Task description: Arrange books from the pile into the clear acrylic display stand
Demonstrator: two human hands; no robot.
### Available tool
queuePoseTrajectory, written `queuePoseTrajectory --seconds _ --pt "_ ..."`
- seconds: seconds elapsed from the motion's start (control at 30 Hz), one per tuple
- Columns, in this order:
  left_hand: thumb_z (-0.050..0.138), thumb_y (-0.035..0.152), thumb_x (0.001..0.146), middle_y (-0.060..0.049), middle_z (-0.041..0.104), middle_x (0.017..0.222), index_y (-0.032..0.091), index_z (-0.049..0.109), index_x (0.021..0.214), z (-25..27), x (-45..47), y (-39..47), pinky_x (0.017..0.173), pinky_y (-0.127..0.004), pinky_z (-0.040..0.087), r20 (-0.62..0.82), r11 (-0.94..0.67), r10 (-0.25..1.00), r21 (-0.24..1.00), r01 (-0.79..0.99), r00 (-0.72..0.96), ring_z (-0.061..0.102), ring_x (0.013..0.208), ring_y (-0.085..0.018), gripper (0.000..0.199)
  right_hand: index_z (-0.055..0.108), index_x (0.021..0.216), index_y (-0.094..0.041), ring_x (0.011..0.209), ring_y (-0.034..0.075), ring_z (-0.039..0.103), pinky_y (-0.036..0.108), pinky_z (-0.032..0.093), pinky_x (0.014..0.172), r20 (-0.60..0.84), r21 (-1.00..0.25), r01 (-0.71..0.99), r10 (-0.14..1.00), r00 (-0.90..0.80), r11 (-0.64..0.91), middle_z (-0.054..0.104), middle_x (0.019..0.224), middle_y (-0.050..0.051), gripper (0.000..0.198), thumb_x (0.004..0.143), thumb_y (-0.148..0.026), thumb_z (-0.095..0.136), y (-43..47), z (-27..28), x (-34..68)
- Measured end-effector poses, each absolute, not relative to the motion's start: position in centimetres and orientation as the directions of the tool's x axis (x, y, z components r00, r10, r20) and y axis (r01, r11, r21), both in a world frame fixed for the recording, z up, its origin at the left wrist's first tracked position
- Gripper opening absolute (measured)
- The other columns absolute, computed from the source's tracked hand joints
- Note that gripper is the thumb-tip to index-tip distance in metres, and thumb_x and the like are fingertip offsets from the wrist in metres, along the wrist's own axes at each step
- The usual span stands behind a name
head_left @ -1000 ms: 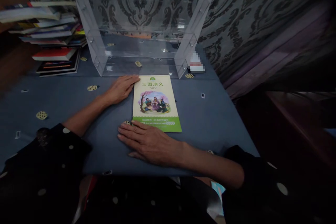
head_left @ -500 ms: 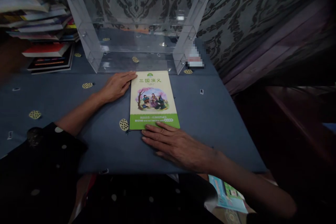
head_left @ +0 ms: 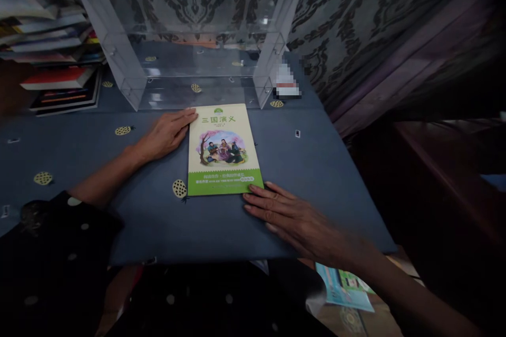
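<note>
A book (head_left: 222, 150) with a cream and green cover and a painted scene of people under a pink tree lies flat on the blue tablecloth. At its upper left edge rests my left hand (head_left: 168, 134), fingers stretched out and touching the corner. My right hand (head_left: 290, 216) lies flat, fingertips at the lower right corner of the book, palm over the cloth. Both hands are open. Just behind the book stands a clear acrylic shelf (head_left: 122, 76), upright on the table.
A tall stack of books (head_left: 57, 79) stands on the left of the tablecloth (head_left: 316, 179). A blurred-out white item (head_left: 287, 81) sits right of the shelf. Patterned curtain (head_left: 348, 5) hangs behind. Colourful packets or books (head_left: 343, 289) lie below the table's front edge.
My right hand has slid rightward along the book's bottom edge to its lower right corner. My left hand stays at the upper left. The whole view has shifted slightly.
</note>
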State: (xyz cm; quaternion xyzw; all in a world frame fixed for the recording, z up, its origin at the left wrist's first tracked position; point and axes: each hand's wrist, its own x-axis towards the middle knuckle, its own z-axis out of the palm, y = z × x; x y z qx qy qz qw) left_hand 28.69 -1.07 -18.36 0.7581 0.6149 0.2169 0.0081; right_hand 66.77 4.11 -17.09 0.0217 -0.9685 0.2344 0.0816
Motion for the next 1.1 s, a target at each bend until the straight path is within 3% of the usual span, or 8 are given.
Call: queuePoseTrajectory --seconds 0.23,0.43,0.73,0.97,1.1 --pt "0.042 0.020 0.100 -0.010 0.052 0.149 0.025 0.044 0.149 -17.3 30.7 -6.4 0.113 -0.047 0.044 0.309 -0.330 0.918 0.244 0.912 0.250 0.053 0.135 -0.026 0.050 0.043 0.150 -0.023 0.146 0.019 0.038 0.048 0.035 0.121 0.211 -0.464 -0.069 0.035 -0.977 0.883 0.053 0.149 0.006 0.048 0.102 -0.020 0.044 4.0 -16.7 67.1" --pt "0.045 0.009 0.097 -0.007 0.057 0.146 0.027 0.031 0.155 -16.3 33.9 -11.8 0.116 -0.046 0.040 0.290 -0.478 0.865 0.228 0.848 0.410 0.050 0.138 -0.022 0.062 0.051 0.144 -0.024 0.139 0.021 0.049 0.049 0.041 0.117 0.347 -0.474 -0.063 0.121 -0.930 0.878 0.065 0.137 0.006 0.047 0.098 -0.017 0.050 4.0 -16.7 67.4" --pt "0.050 0.011 0.097 -0.013 0.062 0.139 0.006 0.054 0.134 -15.5 39.3 -11.9 0.115 -0.042 0.042 0.267 -0.569 0.804 0.091 0.817 0.530 0.054 0.134 -0.022 0.038 0.064 0.127 -0.020 0.130 0.024 0.059 0.049 0.051 0.108 0.517 -0.437 -0.096 0.163 -0.840 0.894 0.075 0.117 0.009 0.037 0.093 -0.009 0.057 3.9 -16.8 67.2" --pt "0.046 0.014 0.098 -0.016 0.061 0.139 0.003 0.056 0.133 -16.2 43.5 -8.6 0.112 -0.041 0.043 0.262 -0.611 0.754 -0.056 0.789 0.602 0.056 0.132 -0.025 0.038 0.066 0.125 -0.018 0.115 0.021 0.068 0.042 0.058 0.099 0.541 -0.523 -0.072 0.265 -0.798 0.849 0.073 0.120 0.013 0.035 0.093 -0.009 0.056 4.0 -17.0 67.4" --pt "0.041 0.012 0.099 -0.015 0.058 0.142 0.005 0.055 0.137 -15.7 45.8 -7.0 0.113 -0.040 0.040 0.116 -0.617 0.763 -0.162 0.770 0.636 0.051 0.136 -0.025 0.041 0.065 0.129 -0.023 0.111 0.021 0.070 0.040 0.060 0.095 0.539 -0.574 -0.022 0.357 -0.763 0.819 0.073 0.121 0.010 0.039 0.094 -0.010 0.055 4.0 -17.3 67.4"
